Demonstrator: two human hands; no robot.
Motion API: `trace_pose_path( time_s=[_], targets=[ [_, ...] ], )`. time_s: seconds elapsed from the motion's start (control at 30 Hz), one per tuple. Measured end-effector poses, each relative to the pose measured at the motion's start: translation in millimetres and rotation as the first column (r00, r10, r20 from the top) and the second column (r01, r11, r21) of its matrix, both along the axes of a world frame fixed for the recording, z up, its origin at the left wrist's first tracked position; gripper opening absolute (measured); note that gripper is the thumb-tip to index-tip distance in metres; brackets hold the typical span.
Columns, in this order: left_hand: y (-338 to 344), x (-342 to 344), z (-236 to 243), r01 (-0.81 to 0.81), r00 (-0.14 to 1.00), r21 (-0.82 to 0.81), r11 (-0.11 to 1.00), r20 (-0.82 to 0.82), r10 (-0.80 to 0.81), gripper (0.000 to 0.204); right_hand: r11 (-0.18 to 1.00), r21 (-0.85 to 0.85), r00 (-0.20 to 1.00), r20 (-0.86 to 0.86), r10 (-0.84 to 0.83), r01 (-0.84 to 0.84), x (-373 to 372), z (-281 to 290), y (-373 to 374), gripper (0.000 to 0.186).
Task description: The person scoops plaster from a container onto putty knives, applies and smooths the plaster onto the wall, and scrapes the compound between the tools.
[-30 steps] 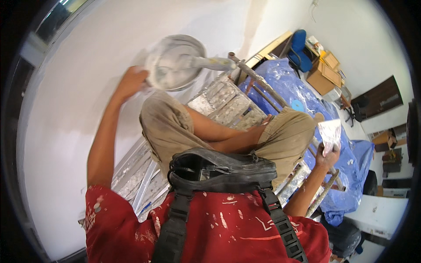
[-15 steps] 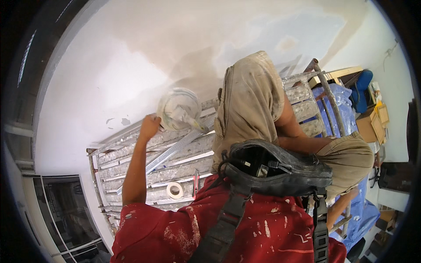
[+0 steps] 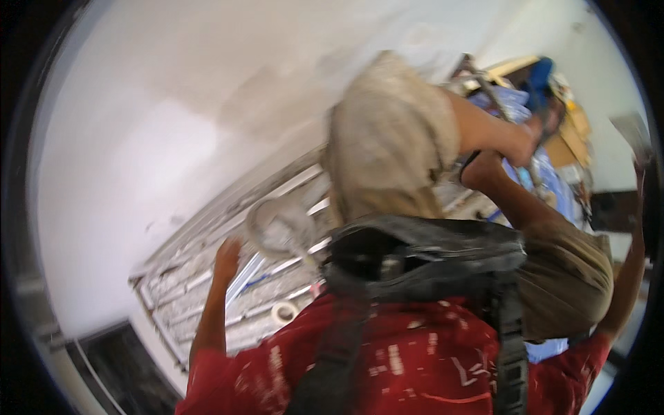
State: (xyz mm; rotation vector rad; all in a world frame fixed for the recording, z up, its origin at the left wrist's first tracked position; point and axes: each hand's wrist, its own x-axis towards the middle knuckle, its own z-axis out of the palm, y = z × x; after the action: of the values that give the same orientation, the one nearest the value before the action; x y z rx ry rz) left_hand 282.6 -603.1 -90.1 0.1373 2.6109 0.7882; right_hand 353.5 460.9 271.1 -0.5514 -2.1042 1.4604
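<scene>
My left hand (image 3: 229, 259) is raised beside a white, plaster-smeared bucket (image 3: 265, 232), a little apart from its rim. Its fingers are smeared by motion, and I see nothing held in it. A slim tool, too blurred to name, leans out of the bucket's near side. At the far right edge my right hand (image 3: 644, 160) grips a broad-bladed putty knife (image 3: 631, 131), its blade pointing upward. Near my left arm, a long metal straightedge (image 3: 243, 282) and a roll of tape (image 3: 283, 313) lie on the scaffold boards (image 3: 197, 304).
A patchy plastered wall (image 3: 166, 131) rises along the boards. My bent legs in khaki trousers (image 3: 387, 145) take up the middle, behind an open black bag (image 3: 422, 259) on my front. Blue sheeting (image 3: 512, 104) and cardboard boxes (image 3: 574, 135) stand at the right.
My left hand has come away from the bucket rim. My right arm, earlier low with its hand hidden, now stretches out right with the putty knife. My legs have shifted and the view has tilted.
</scene>
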Motion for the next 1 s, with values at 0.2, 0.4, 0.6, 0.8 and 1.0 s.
trace_pose_path(
  time_s=[0.2, 0.4, 0.6, 0.8, 1.0],
  targets=[
    [16.1, 204.8, -86.8, -0.723, 0.69, -0.141, 0.676, -0.09, 0.719, 0.031, 0.983, 0.026, 0.984, 0.015, 0.179, -0.179, -167.9, 3.5, 9.1, 0.042],
    [149.3, 138.8, -82.3, -0.679, 0.705, -0.518, 0.52, -0.261, 0.659, 0.036, 0.979, 0.14, 0.979, 0.163, 0.121, -0.145, -290.0, -32.0, -5.2, 0.041],
    [168.3, 111.6, -67.5, -0.67, 0.677, -0.638, 0.381, -0.313, 0.666, 0.04, 0.999, -0.052, 1.0, 0.024, -0.001, 0.002, -309.6, -42.0, -158.8, 0.04],
    [208.5, 94.6, -52.6, -0.621, 0.684, -0.703, 0.347, -0.27, 0.678, 0.045, 0.972, 0.235, 0.991, 0.134, -0.014, -0.018, -349.8, 26.1, -60.4, 0.04],
    [217.2, 106.2, -38.7, -0.627, 0.633, -0.728, 0.277, -0.269, 0.726, 0.05, 0.895, 0.418, 0.985, -0.001, 0.17, -0.155, -418.7, 56.6, -26.2, 0.046]
  ],
)
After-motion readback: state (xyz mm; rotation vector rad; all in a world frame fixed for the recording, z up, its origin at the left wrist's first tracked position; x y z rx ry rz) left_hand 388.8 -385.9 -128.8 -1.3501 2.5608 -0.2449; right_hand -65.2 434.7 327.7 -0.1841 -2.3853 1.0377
